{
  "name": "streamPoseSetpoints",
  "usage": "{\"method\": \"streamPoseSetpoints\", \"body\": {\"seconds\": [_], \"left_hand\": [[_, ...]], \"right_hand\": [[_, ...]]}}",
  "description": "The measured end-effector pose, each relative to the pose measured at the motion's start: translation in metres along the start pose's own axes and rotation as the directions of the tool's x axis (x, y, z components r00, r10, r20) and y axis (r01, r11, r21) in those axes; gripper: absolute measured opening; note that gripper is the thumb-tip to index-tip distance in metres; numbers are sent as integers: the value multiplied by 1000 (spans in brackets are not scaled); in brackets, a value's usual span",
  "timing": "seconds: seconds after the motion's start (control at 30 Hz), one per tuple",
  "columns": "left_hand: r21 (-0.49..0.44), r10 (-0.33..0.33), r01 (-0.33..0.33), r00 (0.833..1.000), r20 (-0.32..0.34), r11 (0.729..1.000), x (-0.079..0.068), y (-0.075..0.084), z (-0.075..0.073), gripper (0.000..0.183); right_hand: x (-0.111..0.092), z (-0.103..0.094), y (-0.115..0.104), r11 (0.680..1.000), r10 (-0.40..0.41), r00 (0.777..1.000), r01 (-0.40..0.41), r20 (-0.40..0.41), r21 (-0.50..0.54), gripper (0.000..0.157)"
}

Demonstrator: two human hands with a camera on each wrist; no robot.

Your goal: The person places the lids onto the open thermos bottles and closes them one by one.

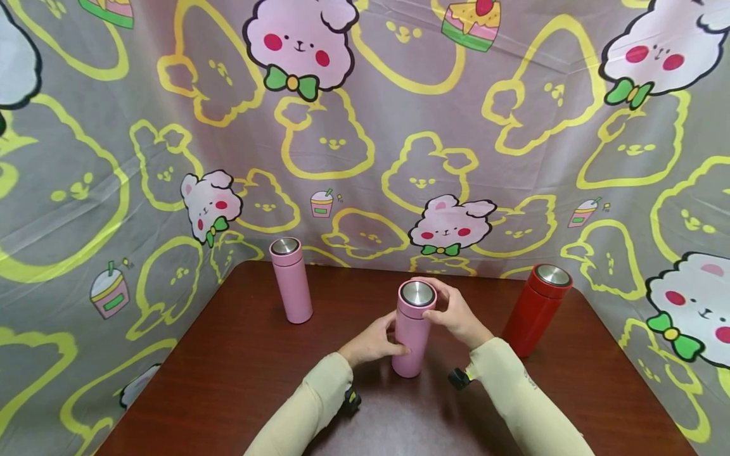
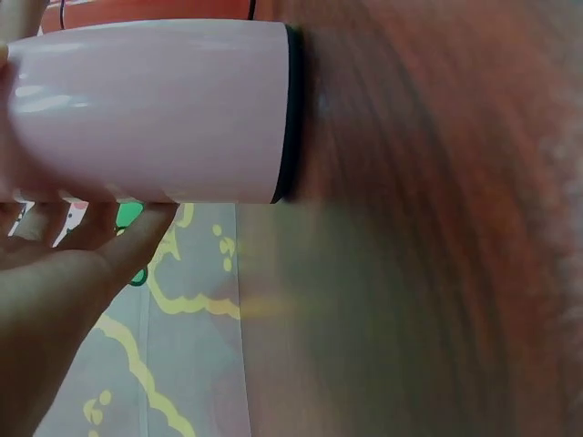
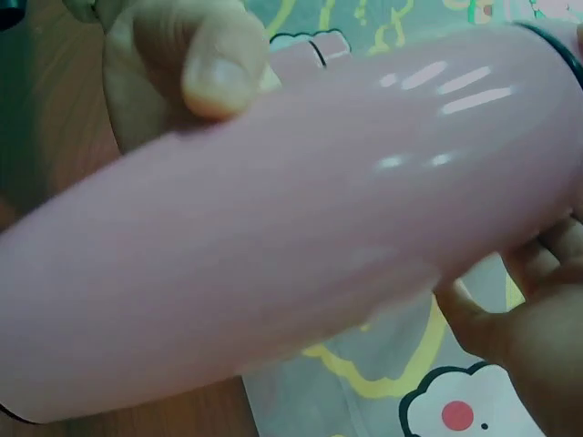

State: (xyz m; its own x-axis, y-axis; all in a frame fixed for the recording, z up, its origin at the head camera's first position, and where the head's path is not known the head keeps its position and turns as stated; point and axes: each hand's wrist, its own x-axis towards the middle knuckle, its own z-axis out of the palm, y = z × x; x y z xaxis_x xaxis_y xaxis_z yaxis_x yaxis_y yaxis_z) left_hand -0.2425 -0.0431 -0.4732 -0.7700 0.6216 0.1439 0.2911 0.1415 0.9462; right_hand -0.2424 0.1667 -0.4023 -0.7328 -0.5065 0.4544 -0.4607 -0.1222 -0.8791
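A pink thermos (image 1: 412, 339) with a silver-topped lid (image 1: 418, 294) stands nearly upright at the middle of the table. My left hand (image 1: 371, 343) grips its body from the left, thumb across the front. Around the lid end, my right hand (image 1: 461, 316) curls its fingers from the right. In the left wrist view, the pink thermos (image 2: 155, 109) shows its dark base ring close to the tabletop; whether it touches is hard to tell. The right wrist view has the left thumb (image 3: 219, 77) on the pink thermos (image 3: 301, 218) and the right hand (image 3: 533, 332) near the lid end.
Another pink thermos (image 1: 293, 288) stands at the back left of the brown table (image 1: 228, 354). To the right is a red thermos (image 1: 533, 316), beside the right forearm. A cartoon-printed cloth (image 1: 365, 190) hangs behind and along both sides.
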Motion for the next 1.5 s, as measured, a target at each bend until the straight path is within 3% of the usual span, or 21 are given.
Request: {"method": "streamPoseSetpoints", "body": {"seconds": [0.2,0.33,0.5,0.67,0.8,0.97,1.17,1.33,1.5], "left_hand": [[14,13,-12,1000,-26,1000,-1,0,2,73],[-2,20,-20,1000,-16,1000,-1,-1,1,73],[-77,20,-18,999,30,997,1,-2,-1,74],[-155,10,2,997,77,988,3,-5,-3,74],[-167,-17,35,994,109,985,6,-6,-4,72],[-177,-49,74,989,143,981,7,-3,-5,67],[-188,-78,110,983,166,976,8,0,-7,64],[-178,-66,97,983,171,979,9,-5,-7,65],[-134,-54,75,987,152,988,9,-6,-6,66]], "right_hand": [[-5,6,-5,996,25,995,-33,-98,-80,60],[-6,7,-6,998,43,994,-48,-97,-52,57],[-2,1,-2,992,24,999,-28,36,126,52],[4,-9,2,958,-6,982,-47,187,282,48],[11,-16,4,943,-13,954,-87,298,322,54],[21,-20,8,927,-40,904,-125,427,353,66],[31,-22,12,906,-113,857,-120,503,407,70],[31,-22,13,917,-113,862,-100,495,385,67],[28,-23,13,945,-49,888,-107,457,309,62]]}}
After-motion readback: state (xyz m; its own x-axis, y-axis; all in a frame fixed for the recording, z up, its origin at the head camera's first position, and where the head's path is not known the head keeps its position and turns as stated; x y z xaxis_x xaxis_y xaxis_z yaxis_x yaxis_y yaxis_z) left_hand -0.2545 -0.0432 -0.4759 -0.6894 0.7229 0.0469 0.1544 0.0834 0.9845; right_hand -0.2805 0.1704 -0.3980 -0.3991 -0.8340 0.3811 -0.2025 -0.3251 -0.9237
